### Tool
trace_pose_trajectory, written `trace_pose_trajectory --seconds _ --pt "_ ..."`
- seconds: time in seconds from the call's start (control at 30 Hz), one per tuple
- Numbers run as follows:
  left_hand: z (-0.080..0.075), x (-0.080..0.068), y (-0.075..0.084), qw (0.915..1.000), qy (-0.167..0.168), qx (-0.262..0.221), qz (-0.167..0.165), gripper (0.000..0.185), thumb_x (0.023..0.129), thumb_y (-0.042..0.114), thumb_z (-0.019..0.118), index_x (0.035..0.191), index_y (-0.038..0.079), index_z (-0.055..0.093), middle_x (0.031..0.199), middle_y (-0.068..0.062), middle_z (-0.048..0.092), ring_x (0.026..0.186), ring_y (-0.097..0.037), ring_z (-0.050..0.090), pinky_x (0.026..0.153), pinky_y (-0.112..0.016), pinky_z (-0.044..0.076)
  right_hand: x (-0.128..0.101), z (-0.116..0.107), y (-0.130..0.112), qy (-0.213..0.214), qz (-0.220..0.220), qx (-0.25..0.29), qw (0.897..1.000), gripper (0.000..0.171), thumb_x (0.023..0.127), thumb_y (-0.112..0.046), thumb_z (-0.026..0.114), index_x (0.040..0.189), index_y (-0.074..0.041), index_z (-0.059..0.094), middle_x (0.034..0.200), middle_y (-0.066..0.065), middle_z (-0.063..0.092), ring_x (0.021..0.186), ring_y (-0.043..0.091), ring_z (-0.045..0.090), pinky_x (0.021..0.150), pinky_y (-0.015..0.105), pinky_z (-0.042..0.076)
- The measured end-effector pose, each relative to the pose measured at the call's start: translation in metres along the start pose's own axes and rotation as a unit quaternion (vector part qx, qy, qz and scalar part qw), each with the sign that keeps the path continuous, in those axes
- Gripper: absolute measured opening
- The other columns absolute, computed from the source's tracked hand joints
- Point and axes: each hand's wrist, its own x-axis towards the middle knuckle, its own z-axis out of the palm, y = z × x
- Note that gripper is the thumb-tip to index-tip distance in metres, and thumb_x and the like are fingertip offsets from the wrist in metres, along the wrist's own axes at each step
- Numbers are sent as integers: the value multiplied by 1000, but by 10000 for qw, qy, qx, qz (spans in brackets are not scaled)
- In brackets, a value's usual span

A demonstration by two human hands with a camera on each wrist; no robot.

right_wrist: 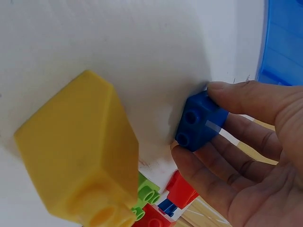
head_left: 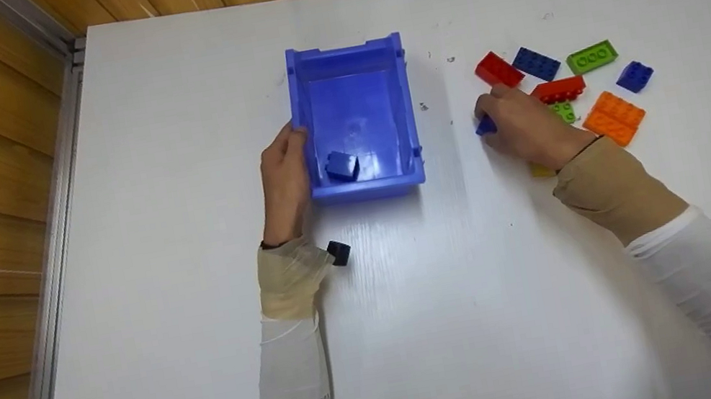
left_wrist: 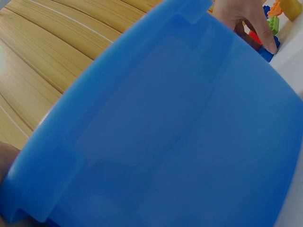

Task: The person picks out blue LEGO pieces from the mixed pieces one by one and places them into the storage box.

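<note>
The left hand (head_left: 283, 181) holds the open blue plastic bin (head_left: 368, 186) by its side wall. Beyond, the right hand (head_left: 522, 126) pinches a small blue plastic brick (right_wrist: 201, 120) on the white table (head_left: 418, 305) (keep the pinch square; lift clear of neighbouring bricks).
</note>
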Motion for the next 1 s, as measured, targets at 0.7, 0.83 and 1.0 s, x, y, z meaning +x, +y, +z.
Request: trace_pose_trajectory --seconds 0.7,0.83,1.0 --pt "-1 0 0 9999 -67 87 46 46 108 21 46 145 -2 63 134 -23 66 116 -28 58 96 -32 44 1 -3 -5 -41 151 53 9999 34 101 -2 68 133 6 60 127 25 53 115 43 53 105 56 47" --pt "-1 0 0 9999 -62 110 47 47 108 22 46 144 -3 64 126 -25 66 108 -33 57 87 -32 43 0 -5 -5 8 107 88 9999 34 101 -2 68 133 8 60 129 25 52 117 44 52 107 56 47" --pt "-1 0 -1 9999 -49 122 57 46 108 22 46 141 -2 66 110 -21 66 98 -32 57 80 -30 42 -1 -9 -8 29 75 140 9999 38 100 0 69 136 8 59 134 26 50 124 45 50 110 57 44"
